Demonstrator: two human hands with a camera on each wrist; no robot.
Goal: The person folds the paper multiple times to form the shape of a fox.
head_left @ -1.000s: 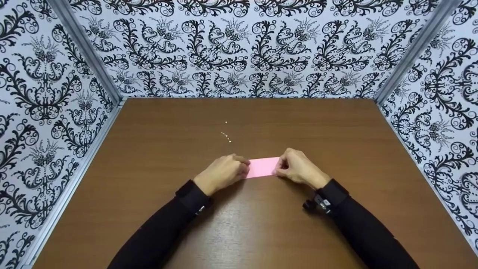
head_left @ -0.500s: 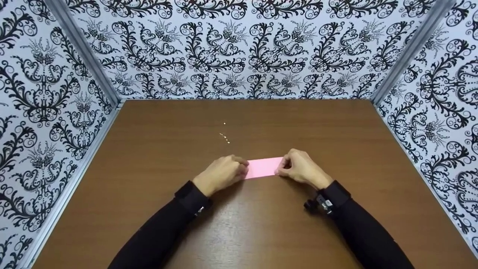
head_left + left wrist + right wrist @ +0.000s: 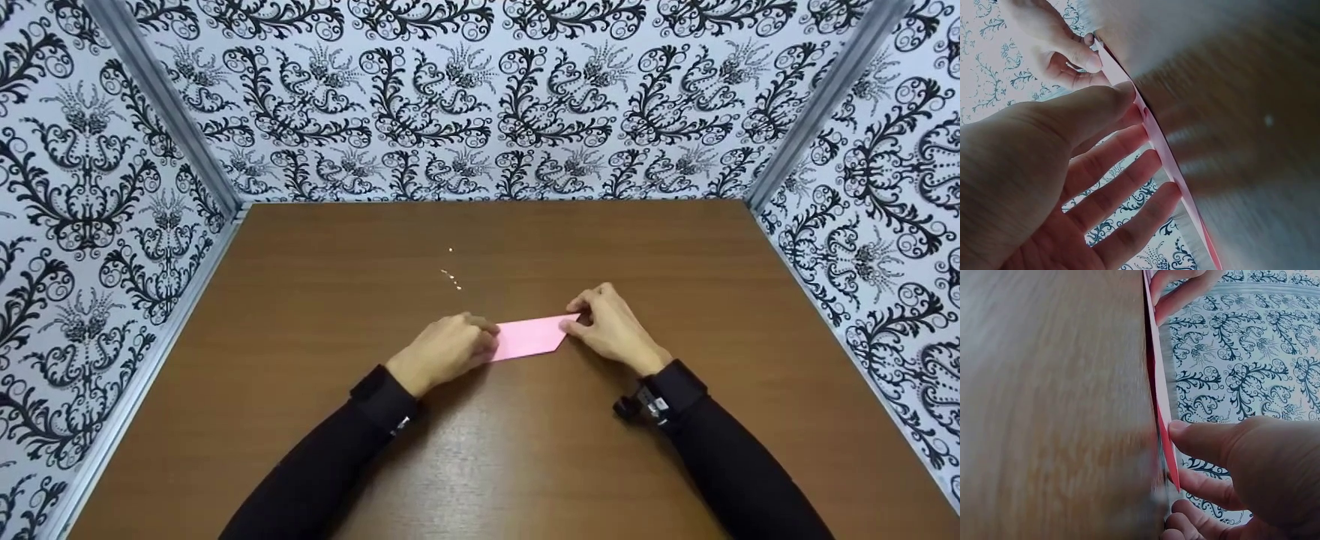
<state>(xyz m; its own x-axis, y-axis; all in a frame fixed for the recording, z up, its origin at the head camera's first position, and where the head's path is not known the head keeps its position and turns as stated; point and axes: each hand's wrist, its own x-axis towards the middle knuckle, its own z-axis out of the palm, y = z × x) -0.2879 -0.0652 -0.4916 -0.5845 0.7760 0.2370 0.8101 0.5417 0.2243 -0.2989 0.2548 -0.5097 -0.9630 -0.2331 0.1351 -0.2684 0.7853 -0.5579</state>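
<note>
A folded strip of pink paper [image 3: 529, 337] lies on the brown table between the two hands, its right end slanted to a point. My left hand [image 3: 448, 346] rests its fingertips on the strip's left end; in the left wrist view its fingers [image 3: 1120, 191] are fairly straight and touch the paper. At the pointed end my right hand [image 3: 615, 326] pinches the paper, with the thumb [image 3: 1199, 437] on the upper face and the index finger by the tip. That tip stands slightly off the table in the right wrist view. The left end is hidden under the left hand.
The wood-patterned table [image 3: 337, 255] is bounded at the back and sides by patterned walls [image 3: 480, 97] with grey corner posts. Small bright specks [image 3: 452, 279] show on the table behind the left hand.
My right hand has shifted slightly right and away from me, its fingers spreading. More of the paper's right end shows, now with a slanted edge. The left hand stays in place.
</note>
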